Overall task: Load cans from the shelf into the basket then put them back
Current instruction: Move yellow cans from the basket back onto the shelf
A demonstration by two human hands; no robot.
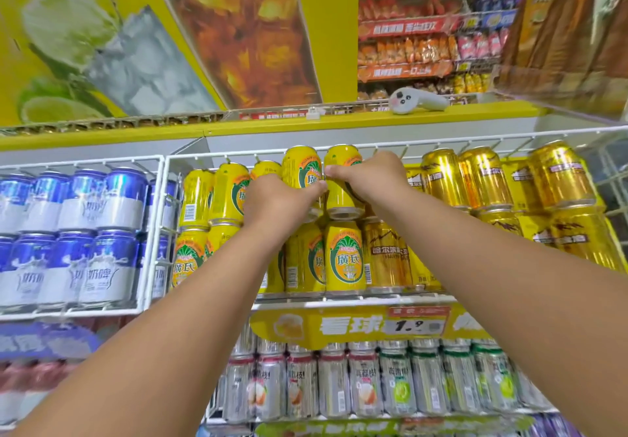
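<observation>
Cans of this kind are stiff thin metal with a smooth printed skin, so I judge them fairly heavy if full, a little slippery, and prone to denting if squeezed hard or knocked against the wire; the safest hold is round the middle of the body, fingers and thumb on opposite sides. Two yellow cans sit raised above their neighbours in the top tier of the wire shelf (339, 151), side by side and nearly touching. The left hand (278, 198) is curled round the left yellow can (300, 168), gripping its lower body. The right hand (367, 175) wraps the right yellow can (339, 178) near its upper half, fingertips (331, 169) meeting the left hand's between the two cans. More yellow cans (343, 256) stand in the row below. No basket is in view
</observation>
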